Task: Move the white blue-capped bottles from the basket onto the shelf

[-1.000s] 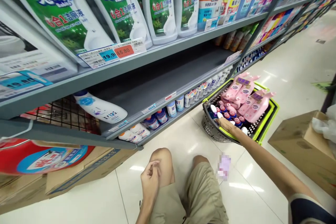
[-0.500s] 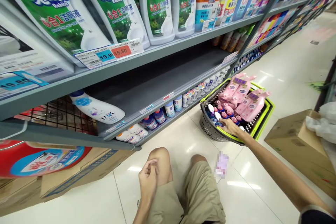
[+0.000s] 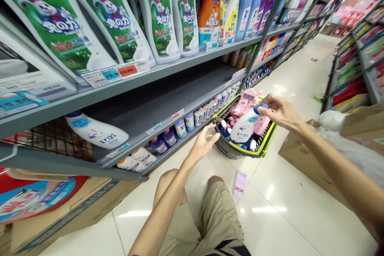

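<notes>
Your right hand (image 3: pixel 280 111) holds the white bottle (image 3: pixel 245 125) by its blue cap above the basket (image 3: pixel 240 151), fingers closed, while your left hand (image 3: pixel 207 141) reaches open under it to take its weight.

I see the basket (image 3: pixel 240 150) on the floor (image 3: pixel 285 200), just before the lowest shelf (image 3: pixel 168 150). My right hand (image 3: pixel 280 110) holds a bottle (image 3: pixel 246 126) above the basket; my left hand (image 3: pixel 207 142) is left of it. A cardboard box (image 3: pixel 303 160) sits right of the basket.
</notes>
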The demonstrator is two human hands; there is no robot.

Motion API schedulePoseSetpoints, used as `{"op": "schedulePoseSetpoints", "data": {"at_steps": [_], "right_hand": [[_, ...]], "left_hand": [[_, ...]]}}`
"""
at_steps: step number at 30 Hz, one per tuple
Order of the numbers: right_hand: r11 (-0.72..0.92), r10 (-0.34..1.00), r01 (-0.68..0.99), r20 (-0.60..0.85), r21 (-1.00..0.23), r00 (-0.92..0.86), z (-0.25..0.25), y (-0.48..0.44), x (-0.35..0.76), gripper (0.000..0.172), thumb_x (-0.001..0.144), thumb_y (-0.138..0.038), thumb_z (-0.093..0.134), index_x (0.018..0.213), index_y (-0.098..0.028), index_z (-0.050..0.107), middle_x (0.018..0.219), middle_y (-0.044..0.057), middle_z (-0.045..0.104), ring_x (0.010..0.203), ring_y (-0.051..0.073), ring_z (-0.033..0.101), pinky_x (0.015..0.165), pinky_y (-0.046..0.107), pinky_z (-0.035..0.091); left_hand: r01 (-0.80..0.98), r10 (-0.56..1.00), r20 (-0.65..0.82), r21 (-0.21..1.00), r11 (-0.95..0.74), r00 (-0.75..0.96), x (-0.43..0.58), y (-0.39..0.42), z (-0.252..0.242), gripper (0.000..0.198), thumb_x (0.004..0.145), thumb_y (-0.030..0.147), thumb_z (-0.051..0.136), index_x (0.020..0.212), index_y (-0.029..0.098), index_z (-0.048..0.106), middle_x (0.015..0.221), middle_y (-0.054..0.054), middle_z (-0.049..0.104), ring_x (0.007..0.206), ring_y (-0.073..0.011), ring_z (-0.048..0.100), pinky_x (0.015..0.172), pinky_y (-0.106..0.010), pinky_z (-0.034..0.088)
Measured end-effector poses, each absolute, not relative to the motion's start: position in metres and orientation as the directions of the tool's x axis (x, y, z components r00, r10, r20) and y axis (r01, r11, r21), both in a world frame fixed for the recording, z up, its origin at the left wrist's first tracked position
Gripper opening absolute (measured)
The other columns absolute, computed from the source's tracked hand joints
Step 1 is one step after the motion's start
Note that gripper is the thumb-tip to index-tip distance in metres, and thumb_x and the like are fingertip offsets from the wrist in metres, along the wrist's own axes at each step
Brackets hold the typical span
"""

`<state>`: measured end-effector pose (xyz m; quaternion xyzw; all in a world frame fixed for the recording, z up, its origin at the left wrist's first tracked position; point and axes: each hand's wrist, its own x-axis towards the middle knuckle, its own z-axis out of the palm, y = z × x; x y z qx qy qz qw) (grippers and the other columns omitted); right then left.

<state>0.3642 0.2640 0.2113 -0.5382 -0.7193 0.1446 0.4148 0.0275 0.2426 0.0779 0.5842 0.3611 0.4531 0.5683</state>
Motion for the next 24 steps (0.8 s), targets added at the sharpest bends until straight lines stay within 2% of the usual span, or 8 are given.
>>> {"op": "schedulePoseSetpoints", "data": {"at_steps": [3, 5, 7, 10, 14, 18, 21, 24], "right_hand": [[0.486, 0.854, 0.516, 0.508, -0.706, -0.110, 0.277, 0.257, 0.336, 0.046, 0.086, -0.062, 0.083, 0.088, -0.020, 0.065, 0.071, 0.000, 0.065, 0.062, 0.014, 0.066, 0.054, 0.024, 0.052], [0.557, 0.810, 0.416, 0.580, -0.719, -0.083, 0.307, 0.258, 0.313, 0.047, 0.089, -0.064, 0.079, 0.090, -0.020, 0.063, 0.071, -0.003, 0.063, 0.061, 0.010, 0.065, 0.055, 0.022, 0.051], [0.601, 0.786, 0.311, 0.614, -0.736, -0.066, 0.326, 0.261, 0.288, 0.048, 0.091, -0.066, 0.076, 0.092, -0.020, 0.062, 0.074, -0.004, 0.062, 0.063, 0.008, 0.065, 0.058, 0.020, 0.052], [0.604, 0.797, 0.141, 0.600, -0.785, -0.070, 0.333, 0.261, 0.243, 0.051, 0.091, -0.069, 0.073, 0.098, -0.020, 0.061, 0.079, -0.003, 0.063, 0.071, 0.009, 0.068, 0.063, 0.020, 0.055], [0.487, 0.846, -0.091, 0.495, -0.869, -0.198, 0.297, 0.230, 0.180, 0.055, 0.090, -0.073, 0.072, 0.110, -0.022, 0.063, 0.093, 0.000, 0.069, 0.089, 0.015, 0.072, 0.073, 0.024, 0.061], [0.278, 0.861, -0.176, 0.326, -0.944, -0.390, 0.232, 0.171, 0.132, 0.057, 0.095, -0.068, 0.069, 0.130, -0.022, 0.064, 0.119, 0.006, 0.075, 0.111, 0.023, 0.073, 0.093, 0.034, 0.064], [0.181, 0.844, -0.237, 0.275, -0.954, -0.460, 0.197, 0.135, 0.107, 0.068, 0.094, -0.061, 0.075, 0.147, -0.024, 0.057, 0.139, 0.009, 0.071, 0.126, 0.027, 0.069, 0.108, 0.041, 0.060], [0.137, 0.820, -0.277, 0.266, -0.951, -0.507, 0.183, 0.121, 0.088, 0.076, 0.093, -0.057, 0.077, 0.158, -0.027, 0.049, 0.150, 0.008, 0.065, 0.134, 0.028, 0.064, 0.114, 0.044, 0.057]], "left_hand": [[-0.181, 0.858, 0.181, 0.978, -0.104, 0.482, 0.054, 0.247, 0.111, 0.076, 0.085, 0.057, 0.084, 0.147, 0.021, 0.059, 0.162, -0.020, 0.053, 0.153, -0.0367, 0.048, 0.122, -0.053, 0.043], [-0.284, 0.808, 0.213, 0.957, -0.058, 0.550, 0.055, 0.228, 0.128, 0.084, 0.083, 0.059, 0.085, 0.151, 0.020, 0.055, 0.159, -0.021, 0.056, 0.148, -0.0385, 0.054, 0.119, -0.053, 0.048], [-0.348, 0.801, 0.225, 0.937, -0.023, 0.554, 0.046, 0.200, 0.142, 0.083, 0.083, 0.056, 0.086, 0.150, 0.019, 0.055, 0.151, -0.019, 0.064, 0.139, -0.0374, 0.063, 0.115, -0.051, 0.053], [-0.357, 0.877, 0.222, 0.932, -0.062, 0.427, 0.022, 0.155, 0.157, 0.073, 0.083, 0.046, 0.089, 0.143, 0.016, 0.061, 0.141, -0.017, 0.072, 0.131, -0.0345, 0.069, 0.112, -0.046, 0.056], [-0.320, 0.952, 0.206, 0.939, -0.128, 0.225, -0.015, 0.106, 0.163, 0.065, 0.083, 0.046, 0.088, 0.136, 0.015, 0.067, 0.137, -0.016, 0.074, 0.125, -0.0331, 0.071, 0.109, -0.044, 0.058], [-0.288, 0.975, 0.205, 0.942, -0.172, 0.089, -0.052, 0.075, 0.160, 0.063, 0.084, 0.046, 0.088, 0.134, 0.014, 0.069, 0.135, -0.017, 0.076, 0.123, -0.0325, 0.073, 0.106, -0.043, 0.060], [-0.283, 0.980, 0.196, 0.942, -0.180, 0.026, -0.075, 0.059, 0.151, 0.063, 0.083, 0.044, 0.089, 0.134, 0.014, 0.068, 0.135, -0.017, 0.075, 0.121, -0.0317, 0.074, 0.104, -0.043, 0.062], [-0.265, 0.984, 0.178, 0.948, -0.178, -0.023, -0.092, 0.045, 0.142, 0.060, 0.084, 0.043, 0.089, 0.132, 0.014, 0.069, 0.132, -0.017, 0.076, 0.118, -0.0305, 0.075, 0.102, -0.043, 0.063]]}}
